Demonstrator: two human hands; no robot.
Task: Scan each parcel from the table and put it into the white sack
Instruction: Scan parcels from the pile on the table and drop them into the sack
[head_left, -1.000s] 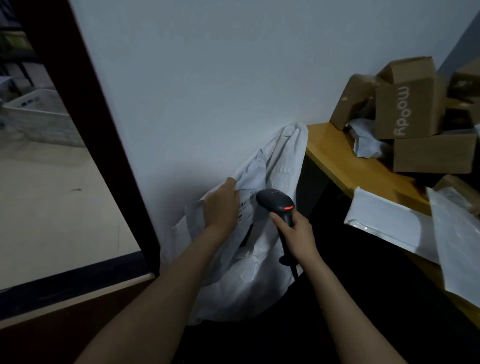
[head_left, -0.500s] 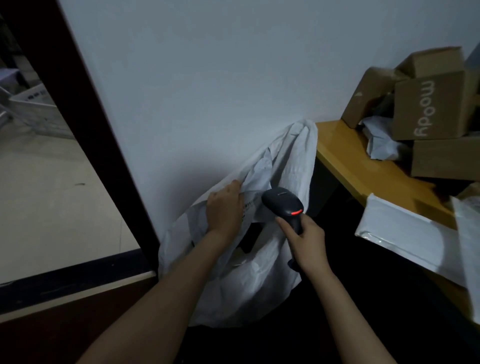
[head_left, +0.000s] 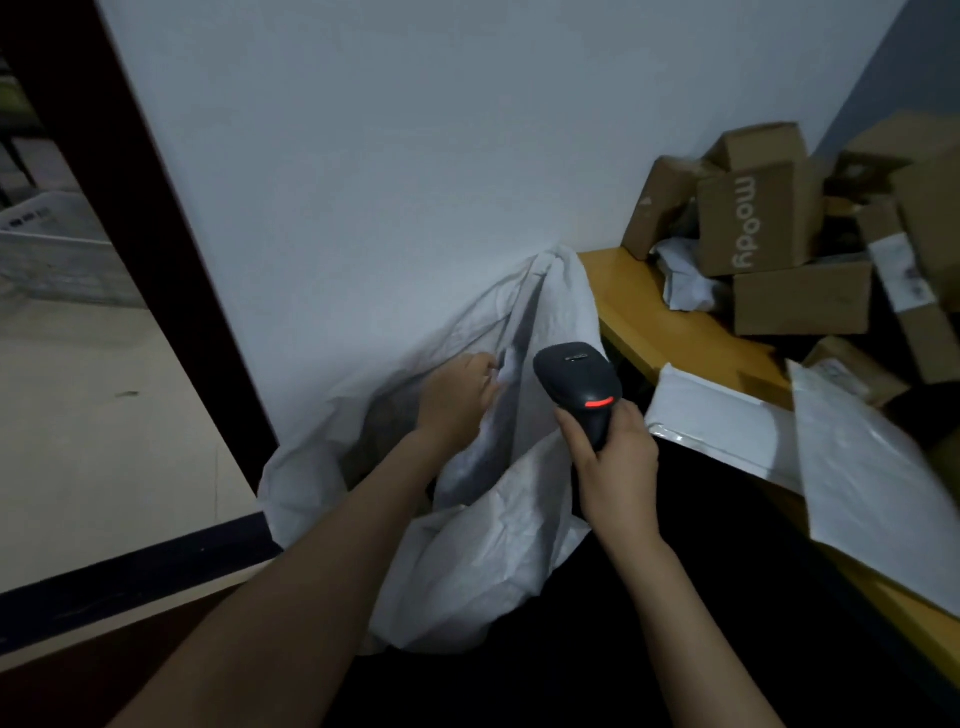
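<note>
the white sack slumps against the wall at centre frame, its mouth gaping so parcels can drop in. the left hand reaches into that mouth, fingers curled on what looks like a pale flat parcel, half inside. just right of it, the right hand grips the scanner, ready for the next scan. at right, boxes and mailers wait on the table. the left fingertips, the parcel's label and the sack's contents are hidden, and the frame's edge cuts off the table.
</note>
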